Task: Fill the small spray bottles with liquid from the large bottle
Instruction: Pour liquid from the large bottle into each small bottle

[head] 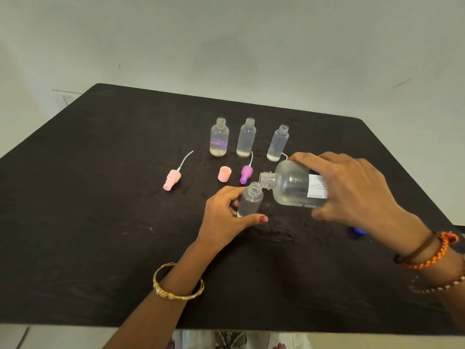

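On the dark worktop [100,222], the right hand [352,190] grips the large clear bottle [292,185] around its labelled body, tipped nearly flat with its open neck pointing left and resting just above the mouth of a small spray bottle [250,200]. The left hand [224,215] curls round that small bottle, thumb in front and fingers behind, holding it tilted slightly toward the large one with its base on the worktop. Behind them stand three more uncapped small bottles in a row: the left one [219,137] with a purple tint inside, the middle one [246,138] and the right one [278,143], each upright with a little liquid at the bottom. Between the row and the hands lie a pink spray pump [172,178], a pink cap [224,174] and a purple spray pump [245,173]. A blue cap [356,233] shows partly below the right wrist.
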